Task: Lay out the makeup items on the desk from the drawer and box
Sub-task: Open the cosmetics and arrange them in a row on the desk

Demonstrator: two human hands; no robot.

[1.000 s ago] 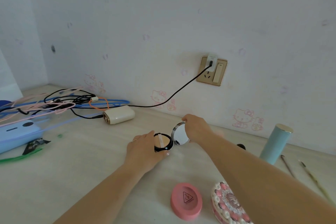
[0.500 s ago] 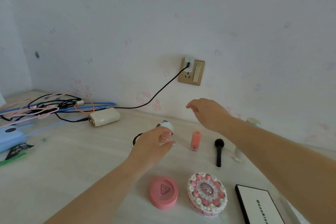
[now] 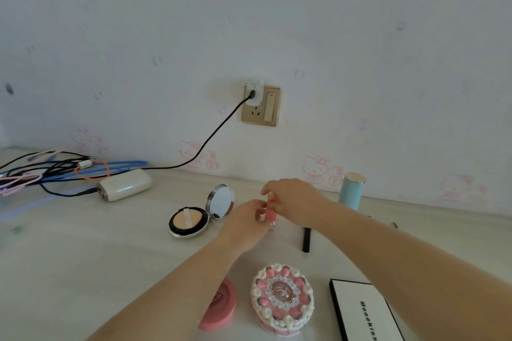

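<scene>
A small pink lip gloss tube (image 3: 269,212) stands mid-desk, and both hands meet on it. My left hand (image 3: 245,223) grips its lower part; my right hand (image 3: 293,201) pinches its top. Left of them lies the open cushion compact (image 3: 188,221), its mirror lid (image 3: 219,201) raised. A black brush (image 3: 306,239) lies just right of the hands, partly under my right forearm. Nearer me sit a pink round compact (image 3: 220,306), a cake-shaped pink box (image 3: 282,299) and a white black-edged palette (image 3: 365,313).
A pale blue cylinder bottle (image 3: 351,190) stands by the wall at right. A white power bank (image 3: 124,184) with a black cable running to the wall socket (image 3: 261,104) lies at left, beside a tangle of blue and pink hangers and cords (image 3: 41,171).
Both hands left the opened cushion compact and moved right. They came together on the pink lip gloss tube, which stood alone half a second ago.
</scene>
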